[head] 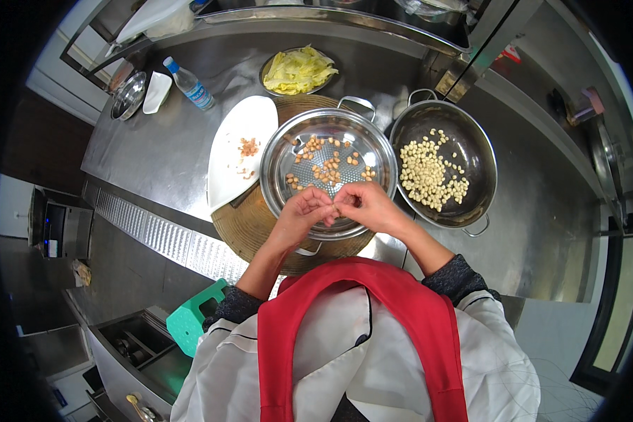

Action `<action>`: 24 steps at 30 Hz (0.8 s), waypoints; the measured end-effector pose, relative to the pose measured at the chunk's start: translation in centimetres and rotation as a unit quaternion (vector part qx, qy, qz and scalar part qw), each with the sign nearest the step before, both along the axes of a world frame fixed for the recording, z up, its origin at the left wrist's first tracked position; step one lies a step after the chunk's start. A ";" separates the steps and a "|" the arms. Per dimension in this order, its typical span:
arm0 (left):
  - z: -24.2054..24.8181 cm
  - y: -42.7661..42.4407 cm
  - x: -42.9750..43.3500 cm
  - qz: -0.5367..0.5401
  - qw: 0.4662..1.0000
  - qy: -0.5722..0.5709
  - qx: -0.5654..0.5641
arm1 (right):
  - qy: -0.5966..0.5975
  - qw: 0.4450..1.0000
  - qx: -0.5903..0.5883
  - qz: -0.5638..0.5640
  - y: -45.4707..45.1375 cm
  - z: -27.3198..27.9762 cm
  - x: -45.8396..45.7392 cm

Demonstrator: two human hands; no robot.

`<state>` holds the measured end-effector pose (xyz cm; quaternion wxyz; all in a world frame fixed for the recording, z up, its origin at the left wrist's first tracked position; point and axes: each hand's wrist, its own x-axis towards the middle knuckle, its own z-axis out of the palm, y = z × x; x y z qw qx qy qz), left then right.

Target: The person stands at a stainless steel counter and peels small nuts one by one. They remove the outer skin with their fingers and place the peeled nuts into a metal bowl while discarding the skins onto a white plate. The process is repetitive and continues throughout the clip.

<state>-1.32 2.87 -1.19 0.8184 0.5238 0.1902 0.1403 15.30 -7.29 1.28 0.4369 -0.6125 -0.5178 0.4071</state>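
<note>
My left hand [307, 211] and my right hand [366, 207] meet fingertip to fingertip over the near rim of a two-handled steel pan [271, 184]. Between the fingertips they pinch a small piece, likely a peanut, mostly hidden. Reddish-skinned peanuts [328, 170] lie scattered on the pan's textured bottom. To the left, a white curved plate [242, 121] holds a small heap of peanut skins [248, 147]. On the right, a darker two-handled pan [472, 142] holds many pale peeled peanuts [430, 171]. The steel pan rests on a round wooden board [242, 227].
Lettuce leaves [299, 71] fill a plate behind the pan. A blue-capped bottle [190, 84], a small white dish [157, 93] and a steel bowl [129, 96] stand at the back left. A steel shelf [332, 16] spans the counter's back. A green stool [190, 322] is at lower left.
</note>
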 end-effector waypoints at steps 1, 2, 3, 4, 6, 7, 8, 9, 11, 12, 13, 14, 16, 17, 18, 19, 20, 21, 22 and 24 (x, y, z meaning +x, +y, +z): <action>0.1 0.0 0.0 -0.002 1.000 -0.002 -0.008 | 0.001 1.000 0.004 -0.005 0.0 -0.1 0.0; 0.2 0.0 0.0 -0.003 1.000 -0.004 -0.017 | 0.001 1.000 0.009 -0.009 0.0 -0.3 0.0; 0.3 0.0 0.0 -0.002 1.000 -0.009 -0.017 | 0.002 1.000 0.013 -0.013 0.1 -0.5 0.0; 0.4 0.0 0.0 -0.002 1.000 -0.015 -0.017 | 0.028 0.999 0.006 -0.016 0.1 -0.8 0.0; 0.7 0.0 0.1 0.004 1.000 -0.018 -0.016 | 0.078 0.997 -0.007 -0.024 0.3 -1.4 -0.1; 0.9 0.1 0.2 0.010 1.000 -0.016 -0.015 | 0.107 0.994 -0.004 -0.030 0.3 -1.5 -0.1; 1.1 0.1 0.2 0.015 1.000 -0.013 -0.013 | 0.135 0.990 -0.002 -0.036 0.3 -1.5 -0.2; 0.9 0.2 0.1 0.019 1.000 -0.013 -0.018 | 0.163 0.986 0.002 -0.041 0.4 -1.5 -0.2; 0.3 0.3 0.0 0.025 0.999 -0.012 -0.027 | 0.197 0.980 -0.007 -0.033 0.4 -1.3 -0.3; 0.5 0.3 0.1 0.023 0.999 -0.019 -0.028 | 0.202 0.979 -0.001 -0.028 0.3 -0.9 -0.4; 0.5 0.2 0.1 0.030 0.999 -0.020 -0.022 | 0.206 0.978 0.005 -0.024 0.3 -0.6 -0.4; 0.3 0.2 0.2 0.037 0.999 -0.021 -0.016 | 0.193 0.981 -0.005 -0.018 0.4 -0.8 -0.2; 0.3 0.1 0.2 0.046 0.999 -0.017 -0.010 | 0.194 0.981 -0.013 -0.015 0.4 -1.1 -0.2; 0.3 0.2 0.3 0.047 0.999 -0.018 -0.010 | 0.194 0.981 -0.017 -0.013 0.4 -1.1 -0.2; 0.3 0.2 0.3 0.047 0.999 -0.018 -0.010 | 0.205 0.978 -0.013 -0.032 0.4 -0.6 -0.5; 0.3 0.3 0.3 0.048 0.999 -0.017 -0.010 | 0.166 0.985 -0.011 -0.041 0.3 -0.8 -0.5; 0.5 0.2 0.3 0.054 0.998 -0.016 -0.010 | 0.126 0.991 -0.008 -0.050 0.3 -1.3 -0.5; 0.6 0.0 0.3 0.060 0.998 -0.015 -0.011 | 0.088 0.994 -0.007 -0.060 0.2 -1.3 -0.6; 0.6 -0.2 0.3 0.066 0.998 -0.013 -0.013 | 0.071 0.996 -0.007 -0.056 0.2 -1.2 -0.7; 0.2 -0.1 0.2 0.069 0.997 -0.024 -0.002 | 0.037 0.998 -0.006 -0.048 0.1 -0.5 -0.7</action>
